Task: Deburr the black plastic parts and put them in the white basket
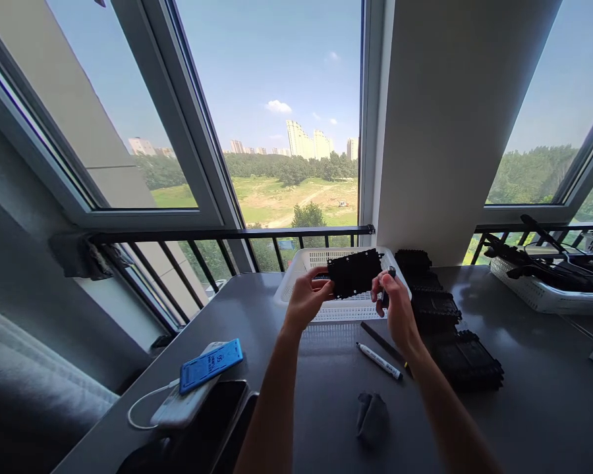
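Observation:
A flat black rectangular plate (356,272) with small notches along its edges is held up in front of a white plastic basket (289,280). My left hand (309,296) grips its left end between thumb and fingers. At the plate's right end is my right hand (394,296), its fingers closed around a small dark tool (386,299), mostly hidden by the fingers. Below the hands, a white marker (379,361) and a thin dark stick (381,340) lie on the grey table (326,395).
Stacks of black plates (467,359) stand to the right of my right hand. A crumpled grey cloth (372,419) lies near the front. At left are a blue device (211,365), a white cabled block and dark phones. Another white basket (548,294) holds black parts.

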The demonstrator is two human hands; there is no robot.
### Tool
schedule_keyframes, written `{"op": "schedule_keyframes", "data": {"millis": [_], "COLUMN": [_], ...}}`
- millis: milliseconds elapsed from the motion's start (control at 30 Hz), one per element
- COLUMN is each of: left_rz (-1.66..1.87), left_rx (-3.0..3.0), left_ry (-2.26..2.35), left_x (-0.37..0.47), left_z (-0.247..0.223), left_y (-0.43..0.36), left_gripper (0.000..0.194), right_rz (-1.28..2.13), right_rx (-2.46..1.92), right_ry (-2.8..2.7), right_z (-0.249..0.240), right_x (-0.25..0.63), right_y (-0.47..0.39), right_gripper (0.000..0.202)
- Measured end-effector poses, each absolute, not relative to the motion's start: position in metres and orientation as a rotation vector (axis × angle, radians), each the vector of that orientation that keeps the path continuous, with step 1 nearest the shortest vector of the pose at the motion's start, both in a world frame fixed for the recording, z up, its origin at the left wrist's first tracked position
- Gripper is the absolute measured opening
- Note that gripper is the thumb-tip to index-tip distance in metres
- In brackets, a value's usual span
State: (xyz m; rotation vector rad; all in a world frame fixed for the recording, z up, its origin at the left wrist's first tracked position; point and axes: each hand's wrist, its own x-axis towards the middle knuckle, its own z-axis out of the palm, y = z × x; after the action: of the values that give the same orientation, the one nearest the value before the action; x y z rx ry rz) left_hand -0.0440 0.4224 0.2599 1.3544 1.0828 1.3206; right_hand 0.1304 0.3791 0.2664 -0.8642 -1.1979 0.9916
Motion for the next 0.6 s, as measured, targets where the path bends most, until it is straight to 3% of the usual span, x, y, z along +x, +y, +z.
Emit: {"op": "schedule_keyframes", "data": {"millis": [100, 233, 600], "left_rz": [1.305, 1.270, 1.172], "left_rx": [1.410, 1.465, 1.647], "left_ry": [1.080, 1.030, 0.969], "left_x": [-0.042, -0.041, -0.037], "left_z": [0.261, 0.262, 0.266], "left_y": [0.421, 0.418, 0.413], "left_gripper": [0.057, 0.056, 0.048], "right_rz": [1.525, 1.951, 2.207], "right_rx": [-0.627, -0.482, -0.402], "right_ry": [-1.113, -1.009, -0.821], "right_z": [0.265, 0.256, 0.252], "right_x": [0.118, 0.103, 0.103], "right_y": [0.377, 0.381, 0.385], "right_gripper": [0.035, 0.036, 0.031]}}
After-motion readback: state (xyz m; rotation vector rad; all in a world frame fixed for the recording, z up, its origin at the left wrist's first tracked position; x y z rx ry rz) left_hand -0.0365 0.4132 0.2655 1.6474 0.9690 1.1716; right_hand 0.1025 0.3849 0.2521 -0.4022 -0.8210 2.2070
